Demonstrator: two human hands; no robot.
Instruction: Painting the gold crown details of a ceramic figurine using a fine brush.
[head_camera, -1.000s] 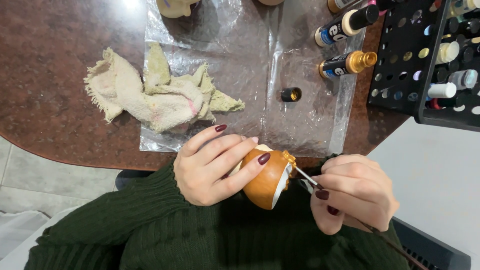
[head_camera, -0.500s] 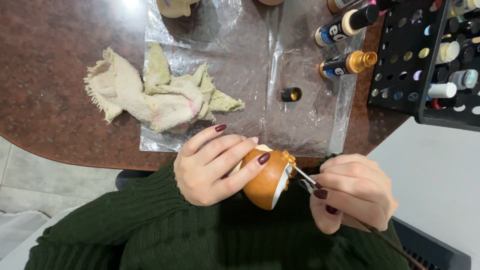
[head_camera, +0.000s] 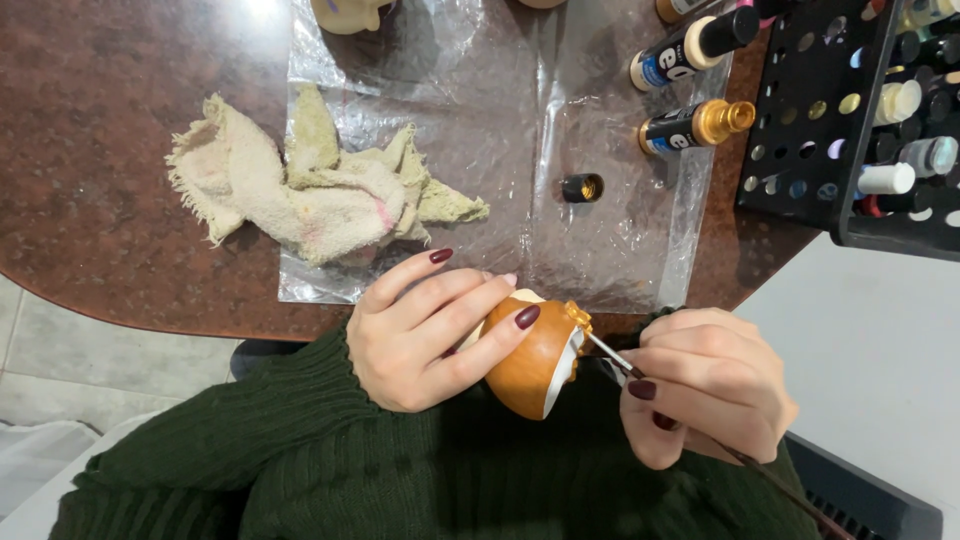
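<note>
Left hand (head_camera: 425, 335) is wrapped around a small rounded ceramic figurine glazed orange-brown with a white edge and a gold bit on top (head_camera: 535, 355), fingers curled over its top and side, held just off the table edge above the lap in the dark green knit sweater (head_camera: 300, 460). Right hand (head_camera: 705, 395) is pinching a thin paintbrush (head_camera: 610, 355) between thumb and fingertips, and the bristle end sits right against the figurine's gold part.

Up on the brown speckled table (head_camera: 90, 120) there's a clear plastic sheet (head_camera: 500, 150). On it are two small dark paint bottles lying on their sides: one with a black cap (head_camera: 690, 48) and one with a gold cap (head_camera: 695, 125), both with a blue-and-white label patch around the middle. A tiny dark cap or pot with gold inside (head_camera: 581, 187) stands just left of the gold-capped bottle.

At the right, a black rack full of round holes (head_camera: 800, 130) holds more paint bottles (head_camera: 900, 140), caps showing white, grey and cream. A crumpled cream rag with pink and greenish stains (head_camera: 310, 185) lies on the sheet's left side.
</note>
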